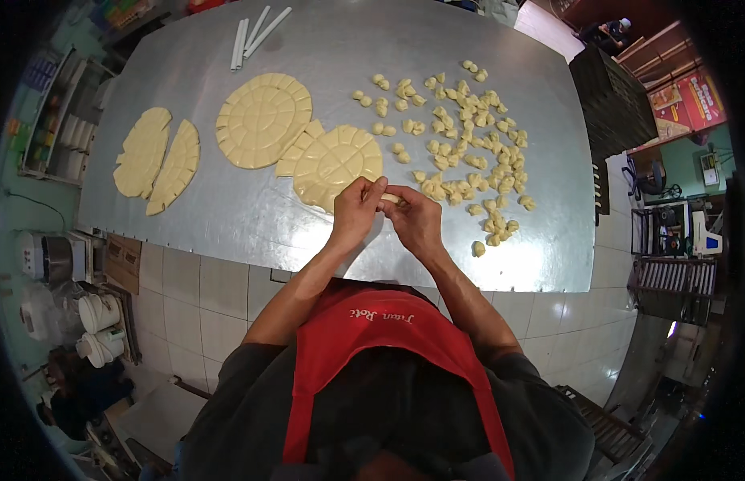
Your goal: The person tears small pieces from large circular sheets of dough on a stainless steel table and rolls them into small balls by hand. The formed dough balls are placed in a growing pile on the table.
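My left hand (pixel 355 207) and my right hand (pixel 415 216) meet over the near part of a metal table (pixel 228 222). Between their fingers is a small piece of pale dough (pixel 390 198), partly hidden by the fingertips. Just beyond my left hand lies a flat dough round (pixel 342 157) scored into segments, with cut strips at its left side. A second scored dough round (pixel 264 120) touches those strips. To the right of my hands, many small dough pieces (pixel 468 144) are scattered, some in pairs and clumps.
Two flat dough slabs (pixel 142 153) lie at the table's left. Several white rods (pixel 258 37) rest at the far edge. Dark stacked trays (pixel 613 99) stand off the right edge. White buckets (pixel 99 314) are on the lower left. Another person (pixel 613 35) is at the far right.
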A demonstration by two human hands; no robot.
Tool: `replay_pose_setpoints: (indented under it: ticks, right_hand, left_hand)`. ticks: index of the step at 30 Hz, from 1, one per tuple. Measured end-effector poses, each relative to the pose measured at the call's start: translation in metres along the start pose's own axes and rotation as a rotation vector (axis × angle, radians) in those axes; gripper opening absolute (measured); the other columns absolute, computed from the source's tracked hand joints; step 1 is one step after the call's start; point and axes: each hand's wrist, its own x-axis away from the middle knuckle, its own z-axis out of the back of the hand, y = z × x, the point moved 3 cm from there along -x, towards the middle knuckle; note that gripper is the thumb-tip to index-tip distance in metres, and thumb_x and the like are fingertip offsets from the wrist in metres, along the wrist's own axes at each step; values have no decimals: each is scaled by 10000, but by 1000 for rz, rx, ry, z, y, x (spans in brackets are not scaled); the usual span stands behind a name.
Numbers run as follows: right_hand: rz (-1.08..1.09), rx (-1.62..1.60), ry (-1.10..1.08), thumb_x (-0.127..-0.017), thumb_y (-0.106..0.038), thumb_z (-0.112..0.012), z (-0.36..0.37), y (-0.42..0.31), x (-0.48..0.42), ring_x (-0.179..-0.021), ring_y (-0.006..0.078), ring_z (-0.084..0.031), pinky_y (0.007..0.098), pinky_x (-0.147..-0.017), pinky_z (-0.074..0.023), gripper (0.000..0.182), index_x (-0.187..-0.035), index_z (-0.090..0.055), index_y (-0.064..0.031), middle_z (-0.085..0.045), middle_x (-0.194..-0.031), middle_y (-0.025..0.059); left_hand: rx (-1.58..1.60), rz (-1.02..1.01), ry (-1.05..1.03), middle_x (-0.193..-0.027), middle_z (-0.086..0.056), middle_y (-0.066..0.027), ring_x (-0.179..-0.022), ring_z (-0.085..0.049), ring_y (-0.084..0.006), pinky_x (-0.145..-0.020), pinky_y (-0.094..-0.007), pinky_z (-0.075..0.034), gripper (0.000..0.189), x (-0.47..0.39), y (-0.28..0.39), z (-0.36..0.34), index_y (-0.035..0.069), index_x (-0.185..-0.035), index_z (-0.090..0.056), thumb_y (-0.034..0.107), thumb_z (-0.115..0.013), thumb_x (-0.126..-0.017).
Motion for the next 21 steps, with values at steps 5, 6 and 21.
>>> replay_pose_setpoints:
  ticks: [5,6,21]
  right_hand:
    - [-194,-729,-129,-956,-109,-814,27,27,18,-753,101,-695,269,-654,-563,198,-1120,-762,-11,-784,-961,69]
    - [-252,-825,-341,-965,-122,-806,32,38,24,-759,99,-690,263,-659,-560,185,-1104,-761,-7,-780,-966,69]
    - [653,786,-270,-793,-85,-687,11,124,47,-996,368,-599,467,-915,-485,267,-1055,-662,-36,-639,-987,162]
  left_hand:
    - [-134,-133,47,-602,-573,-175,-555,-584,-311,-564,-461,-458,502,18,27,-40,-11,-797,-620,394,-624,-1095]
    - [-210,-172,33,-610,-584,-186,-563,-590,-342,-576,-471,-463,490,21,20,-43,-7,-805,-622,391,-629,-1090]
    - [-714,-602,-146,-1132,-618,-176,-1025,-600,-392,-902,-500,-480,382,49,-65,-53,52,-1244,-616,-3,-624,-866]
